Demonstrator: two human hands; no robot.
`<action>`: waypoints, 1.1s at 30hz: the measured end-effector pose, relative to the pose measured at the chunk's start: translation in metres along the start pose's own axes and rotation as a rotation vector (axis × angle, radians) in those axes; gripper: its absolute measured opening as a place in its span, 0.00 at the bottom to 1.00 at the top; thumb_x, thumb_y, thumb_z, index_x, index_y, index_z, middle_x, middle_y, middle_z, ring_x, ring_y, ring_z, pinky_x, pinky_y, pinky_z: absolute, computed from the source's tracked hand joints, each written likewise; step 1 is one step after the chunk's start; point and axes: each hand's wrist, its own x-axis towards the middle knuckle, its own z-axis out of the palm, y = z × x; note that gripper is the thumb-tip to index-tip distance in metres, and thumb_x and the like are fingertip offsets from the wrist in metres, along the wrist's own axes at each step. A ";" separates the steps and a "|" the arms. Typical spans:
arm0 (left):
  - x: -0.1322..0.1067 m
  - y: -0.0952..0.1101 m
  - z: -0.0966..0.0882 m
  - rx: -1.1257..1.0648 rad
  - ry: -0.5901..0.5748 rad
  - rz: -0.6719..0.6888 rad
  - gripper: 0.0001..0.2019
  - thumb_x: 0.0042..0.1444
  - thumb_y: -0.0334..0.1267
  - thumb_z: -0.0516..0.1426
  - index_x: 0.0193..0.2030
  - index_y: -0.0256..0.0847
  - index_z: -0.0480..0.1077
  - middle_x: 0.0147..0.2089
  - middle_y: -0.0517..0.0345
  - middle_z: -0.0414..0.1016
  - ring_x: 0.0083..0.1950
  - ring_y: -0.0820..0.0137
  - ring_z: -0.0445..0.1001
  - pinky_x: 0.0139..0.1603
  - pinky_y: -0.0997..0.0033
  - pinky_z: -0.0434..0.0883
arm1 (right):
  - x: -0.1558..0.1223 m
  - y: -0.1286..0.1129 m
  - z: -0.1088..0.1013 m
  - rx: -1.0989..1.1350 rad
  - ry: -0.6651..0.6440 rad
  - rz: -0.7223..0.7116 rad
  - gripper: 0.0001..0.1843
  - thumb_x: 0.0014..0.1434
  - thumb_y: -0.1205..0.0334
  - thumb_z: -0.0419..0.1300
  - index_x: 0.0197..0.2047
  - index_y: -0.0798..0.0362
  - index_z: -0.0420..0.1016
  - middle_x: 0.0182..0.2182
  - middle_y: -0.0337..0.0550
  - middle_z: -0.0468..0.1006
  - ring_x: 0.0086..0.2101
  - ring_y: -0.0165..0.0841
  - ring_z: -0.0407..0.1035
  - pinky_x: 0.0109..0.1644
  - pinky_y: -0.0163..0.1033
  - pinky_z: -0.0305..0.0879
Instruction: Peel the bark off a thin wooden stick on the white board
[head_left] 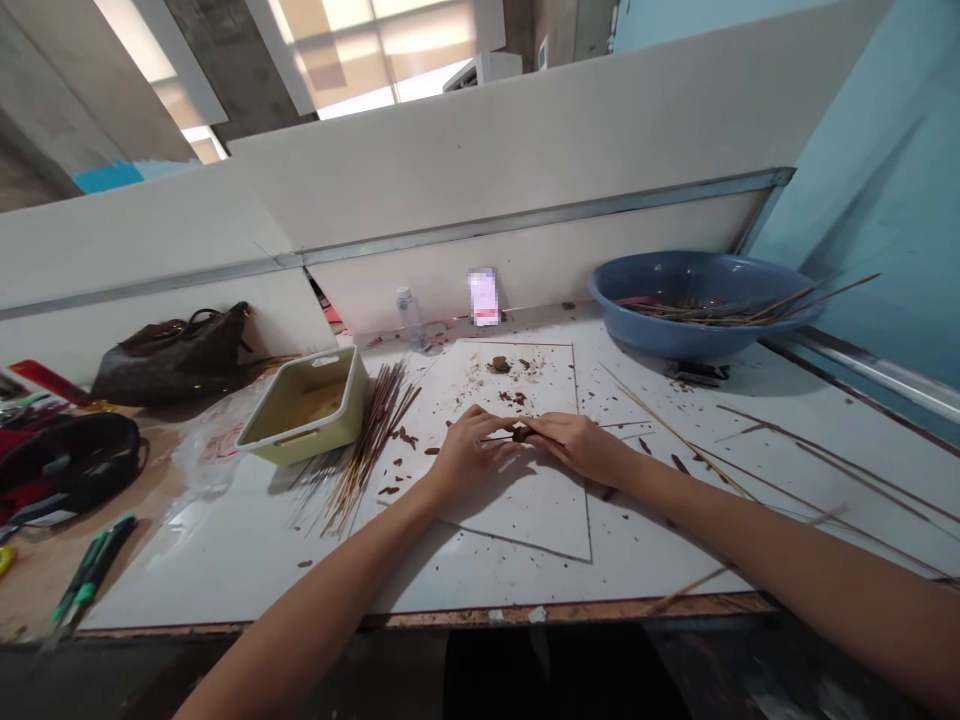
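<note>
Over a white board (555,530) on the table, my left hand (474,455) and my right hand (576,446) meet with fingertips close together. Both are closed on a thin stick (496,438) lying crosswise between them. Dark brown paste (520,434) sits around the stick where the fingers meet, partly covered by my right fingers. Just beyond the hands lies a brown lump of paste (499,364), with crumbs scattered about it. A bundle of thin brown sticks (371,440) is to the left of my left hand.
A yellow-green basin (296,445) stands left, near a brown bag (176,355) and green-black tools (94,570). A clear bottle (409,318) and a phone (484,297) are at the back. The blue basin (675,335) at right holds sticks; long loose sticks (810,445) lie before it.
</note>
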 end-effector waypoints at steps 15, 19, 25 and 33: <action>-0.002 0.002 0.009 0.004 0.045 0.034 0.14 0.74 0.50 0.60 0.55 0.51 0.85 0.44 0.51 0.88 0.44 0.61 0.80 0.45 0.58 0.80 | 0.002 -0.011 -0.004 0.074 0.088 -0.058 0.15 0.78 0.59 0.58 0.63 0.49 0.78 0.50 0.50 0.88 0.49 0.41 0.84 0.56 0.49 0.84; -0.004 0.009 0.010 -0.002 0.063 -0.003 0.13 0.74 0.49 0.60 0.54 0.53 0.86 0.42 0.51 0.87 0.43 0.61 0.79 0.43 0.59 0.80 | 0.003 -0.015 -0.006 0.070 0.099 -0.078 0.16 0.78 0.61 0.58 0.64 0.49 0.79 0.49 0.51 0.88 0.49 0.43 0.84 0.55 0.50 0.84; -0.003 0.010 0.005 -0.021 0.049 -0.019 0.14 0.74 0.50 0.59 0.52 0.52 0.86 0.40 0.51 0.88 0.42 0.60 0.78 0.43 0.59 0.79 | 0.003 -0.017 -0.006 0.051 0.091 -0.059 0.16 0.78 0.60 0.59 0.64 0.48 0.80 0.46 0.49 0.88 0.45 0.42 0.85 0.52 0.50 0.85; 0.000 -0.002 -0.001 0.038 0.009 -0.016 0.15 0.69 0.54 0.64 0.53 0.50 0.86 0.41 0.50 0.88 0.46 0.57 0.78 0.45 0.57 0.79 | 0.004 -0.013 -0.003 0.036 0.043 -0.022 0.17 0.79 0.61 0.55 0.65 0.49 0.77 0.51 0.51 0.87 0.50 0.43 0.84 0.56 0.51 0.83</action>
